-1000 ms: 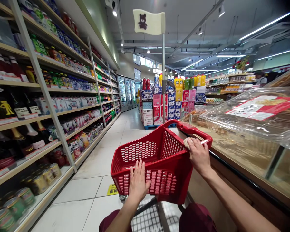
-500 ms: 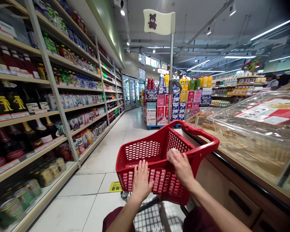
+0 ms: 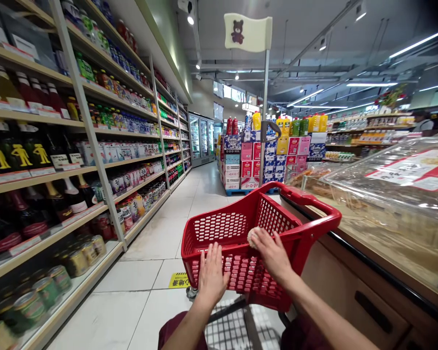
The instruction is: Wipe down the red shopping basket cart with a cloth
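A red plastic shopping basket [image 3: 241, 228] sits on a cart frame in front of me, its red handle [image 3: 314, 204] raised on the right side. My left hand [image 3: 211, 274] lies flat with fingers spread against the basket's near wall. My right hand [image 3: 272, 253] reaches over the near rim and pinches a small pale round item [image 3: 252, 236] just inside the basket. A white flag with a bear picture [image 3: 247, 32] stands on a pole [image 3: 264, 116] rising from the cart's front.
Shelves of bottles, cartons and cans [image 3: 58, 160] line the left side of the aisle. A counter with clear-lidded food bins [image 3: 387, 194] runs along the right. A stacked drinks display [image 3: 263, 153] and fridges [image 3: 200, 138] stand ahead on the tiled floor [image 3: 156, 243].
My right hand left the basket handle on the right and moved left over the near rim with the pale item. The view has moved forward slightly along the aisle.
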A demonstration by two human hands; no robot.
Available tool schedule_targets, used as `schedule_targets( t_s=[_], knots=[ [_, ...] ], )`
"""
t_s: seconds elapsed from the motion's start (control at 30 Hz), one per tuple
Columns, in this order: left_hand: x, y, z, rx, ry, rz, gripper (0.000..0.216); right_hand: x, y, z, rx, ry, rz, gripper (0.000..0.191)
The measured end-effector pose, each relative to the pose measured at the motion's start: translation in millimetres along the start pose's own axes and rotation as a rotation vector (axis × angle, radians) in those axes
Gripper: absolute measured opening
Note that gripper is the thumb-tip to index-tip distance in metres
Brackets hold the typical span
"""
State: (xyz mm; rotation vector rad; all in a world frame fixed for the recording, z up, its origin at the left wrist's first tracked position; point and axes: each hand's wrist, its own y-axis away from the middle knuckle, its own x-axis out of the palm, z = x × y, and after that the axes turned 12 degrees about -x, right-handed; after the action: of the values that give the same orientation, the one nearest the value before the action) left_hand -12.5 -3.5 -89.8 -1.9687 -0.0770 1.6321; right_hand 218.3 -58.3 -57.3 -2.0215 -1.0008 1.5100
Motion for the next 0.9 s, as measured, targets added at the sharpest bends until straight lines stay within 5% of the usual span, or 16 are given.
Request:
schedule_targets(
  t_s=[0.17,0.37,0.53,0.73,0.9],
  knots=[
    [5.7,-0.9,10.4,-0.101,-0.017,-0.072,0.066,-8.5,8.7,-29.5,0.257,0.119,-0.057,0.043],
    [0.3,-1.2,15.6,-0.050,-0.028,-0.017,0.064,13.0,-6.5,29.5,-0.046,-0.057,-0.019,0.057],
    [-1.0,0.9,24.7,-0.169,-0.035,-0.015,0.065,9.4,3.4,-2.5,0.171,0.010,-0.071,0.050],
    [2.6,3.9,32.2,-0.117,-0.020,-0.001,0.065,26.6,-16.4,57.8,-0.034,-0.125,-0.060,0.049],
    [-3.6,9.0,49.7,-0.267,-0.043,0.076,0.066,31.1,-15.7,46.5,0.106,-0.094,-0.073,0.049]
  ],
)
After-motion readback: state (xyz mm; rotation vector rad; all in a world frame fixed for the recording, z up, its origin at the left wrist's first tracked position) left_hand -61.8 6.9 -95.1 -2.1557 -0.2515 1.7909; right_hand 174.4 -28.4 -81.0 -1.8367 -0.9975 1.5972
